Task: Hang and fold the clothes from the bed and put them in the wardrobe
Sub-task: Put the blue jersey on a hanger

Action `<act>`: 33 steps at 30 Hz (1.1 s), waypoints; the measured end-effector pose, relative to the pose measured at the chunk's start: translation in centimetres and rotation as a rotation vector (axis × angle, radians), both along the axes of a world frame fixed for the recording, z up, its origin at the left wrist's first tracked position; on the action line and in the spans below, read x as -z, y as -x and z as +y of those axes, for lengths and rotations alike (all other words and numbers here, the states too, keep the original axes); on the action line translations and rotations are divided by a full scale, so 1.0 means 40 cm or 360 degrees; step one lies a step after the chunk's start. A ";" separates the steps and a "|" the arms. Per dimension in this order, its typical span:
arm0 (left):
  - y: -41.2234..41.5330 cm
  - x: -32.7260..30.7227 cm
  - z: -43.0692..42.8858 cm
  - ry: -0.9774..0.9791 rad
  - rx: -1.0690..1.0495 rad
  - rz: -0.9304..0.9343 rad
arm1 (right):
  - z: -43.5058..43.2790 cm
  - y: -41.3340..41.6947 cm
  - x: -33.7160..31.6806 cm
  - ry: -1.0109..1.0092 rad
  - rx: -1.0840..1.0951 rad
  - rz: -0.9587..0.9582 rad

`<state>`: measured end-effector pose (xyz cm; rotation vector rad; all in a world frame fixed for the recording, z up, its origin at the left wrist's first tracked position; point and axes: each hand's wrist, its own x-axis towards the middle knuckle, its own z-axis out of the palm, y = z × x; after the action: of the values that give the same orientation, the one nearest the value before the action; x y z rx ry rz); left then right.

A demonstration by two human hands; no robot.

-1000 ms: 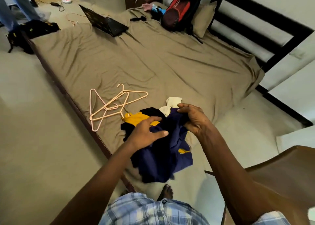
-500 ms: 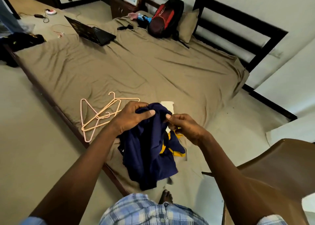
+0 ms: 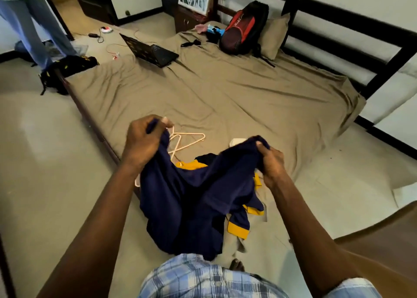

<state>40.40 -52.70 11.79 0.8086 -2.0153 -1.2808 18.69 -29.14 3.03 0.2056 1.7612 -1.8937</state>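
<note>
- The left hand (image 3: 144, 142) is clenched on one upper edge of the navy garment (image 3: 191, 198). The fingers are curled round a bunch of the cloth, and a small fold comes out above the knuckles.
- The right hand (image 3: 269, 162) grasps the other upper edge in the same way, with the fingers closed on the fabric.
- The two hands are apart, and the navy garment sags between them. It is lifted over the near corner of the bed (image 3: 225, 99), and its lower part hangs down toward the person's checked shirt (image 3: 203, 277).
- Under the garment more clothes lie on the bed: a yellow piece (image 3: 191, 165) and a white piece (image 3: 237, 141).
- Pink hangers (image 3: 188, 139) lie on the sheet just beside the left hand, partly hidden behind it.
- At the far end of the bed are an open laptop (image 3: 153, 51), a red and black backpack (image 3: 241, 31) and a pillow (image 3: 274, 36).
- Another person's legs (image 3: 38, 27) are on the floor at the upper left, near a black bag (image 3: 67, 65).
</note>
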 end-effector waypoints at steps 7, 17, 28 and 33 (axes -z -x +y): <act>-0.041 -0.107 -0.013 -0.0057 -0.0339 0.0494 | 0.138 0.060 0.170 -0.0493 0.0484 -0.0142; -0.014 -0.121 -0.038 -0.0016 -0.0375 0.0534 | 0.129 0.062 0.243 0.0103 0.0067 -0.0975; -0.024 0.092 -0.010 -0.0308 -0.0616 0.0200 | 0.125 0.146 0.132 0.0631 -0.0048 -0.0546; -0.024 0.125 0.024 -0.0355 -0.0684 0.0214 | 0.184 0.175 0.180 0.0307 -0.0019 -0.0524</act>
<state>41.37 -51.74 6.79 1.1536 -1.5038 -1.2759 11.67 -21.78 -4.16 0.4078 1.3524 -1.8827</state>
